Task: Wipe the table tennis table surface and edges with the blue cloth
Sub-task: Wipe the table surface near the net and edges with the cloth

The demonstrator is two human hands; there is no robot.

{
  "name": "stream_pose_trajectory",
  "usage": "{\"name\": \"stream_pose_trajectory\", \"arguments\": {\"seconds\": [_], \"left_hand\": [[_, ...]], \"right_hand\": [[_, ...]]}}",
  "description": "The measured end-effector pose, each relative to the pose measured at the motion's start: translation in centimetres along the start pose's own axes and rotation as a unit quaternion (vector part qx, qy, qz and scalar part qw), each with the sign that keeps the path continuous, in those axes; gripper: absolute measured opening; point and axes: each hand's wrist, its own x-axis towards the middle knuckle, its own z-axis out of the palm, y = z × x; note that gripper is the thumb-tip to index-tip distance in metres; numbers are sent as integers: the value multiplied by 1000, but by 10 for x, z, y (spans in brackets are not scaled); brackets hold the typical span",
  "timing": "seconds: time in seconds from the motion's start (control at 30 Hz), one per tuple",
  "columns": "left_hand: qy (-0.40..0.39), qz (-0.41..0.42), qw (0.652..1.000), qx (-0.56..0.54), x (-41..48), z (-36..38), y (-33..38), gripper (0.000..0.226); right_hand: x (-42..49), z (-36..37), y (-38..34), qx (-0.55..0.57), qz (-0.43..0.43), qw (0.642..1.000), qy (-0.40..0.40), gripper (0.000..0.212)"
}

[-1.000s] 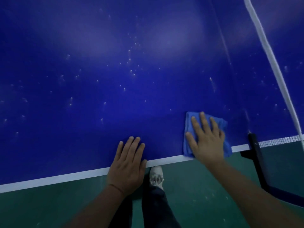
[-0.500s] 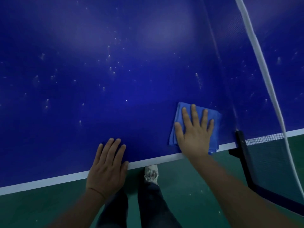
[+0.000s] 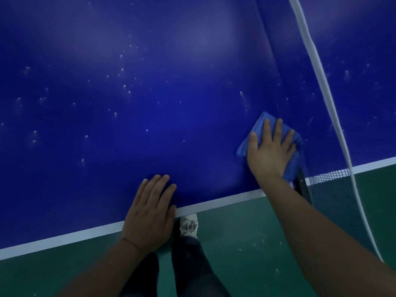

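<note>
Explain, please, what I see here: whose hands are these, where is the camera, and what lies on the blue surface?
No machine is here: these are a person's two bare hands. One camera, worn on the person's head, looks forward and down. The big blue surface is a table tennis table with a white line along its near edge; small white specks lie on it. The right hand presses a folded blue cloth flat on the table, close to the net, with straight fingers. The left hand rests flat at the table's edge and holds nothing. Below are the green floor and one shoe.
</note>
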Motion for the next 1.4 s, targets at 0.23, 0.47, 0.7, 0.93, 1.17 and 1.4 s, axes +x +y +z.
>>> {"name": "stream_pose_trajectory", "arguments": {"seconds": [0.23, 0.47, 0.7, 0.93, 1.17, 1.4], "left_hand": [[-51, 43, 997, 41, 27, 7, 17, 51], [-56, 36, 997, 41, 25, 11, 17, 50], [-60, 29, 997, 47, 25, 14, 17, 52], [-58, 26, 996, 56, 24, 15, 17, 52], [-63, 27, 997, 46, 23, 15, 16, 52], [-51, 20, 998, 9, 25, 10, 17, 50]], "right_hand": [[-47, 7, 12, -62, -357, 931, -34, 62], [4, 2, -9, -22, -78, 997, -5, 71], [18, -3, 15, -70, -247, 966, -16, 66], [69, 0, -80, -28, -208, 978, 17, 64], [29, 2, -30, -77, -453, 888, -5, 60], [19, 11, -99, -33, -258, 966, 8, 67]]}}
